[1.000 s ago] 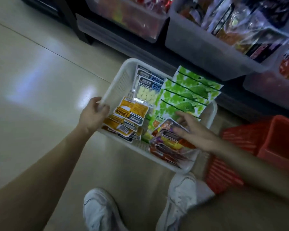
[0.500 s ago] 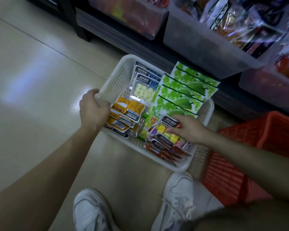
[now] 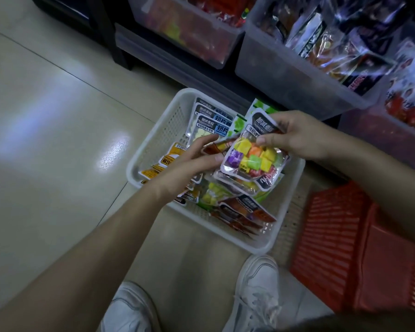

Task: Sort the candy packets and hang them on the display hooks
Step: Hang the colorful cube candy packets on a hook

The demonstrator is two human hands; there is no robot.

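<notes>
Left hand [image 3: 189, 164], right hand [image 3: 300, 135]: fingers [image 3: 264, 140] clamped on candy packet [image 3: 252, 159]; white basket [image 3: 164, 130], tile floor [image 3: 46, 140].

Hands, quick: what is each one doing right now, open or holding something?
Left hand: pinching the left edge of the colourful candy packets.
Right hand: gripping the same packets by their top.

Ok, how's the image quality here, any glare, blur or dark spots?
Head view: dim overall; a bright glare patch on the floor left of the white basket; the candy packet in the right hand is sharp, colours clear; the shoes at the bottom edge look soft; wide-angle bending at the borders.
</notes>
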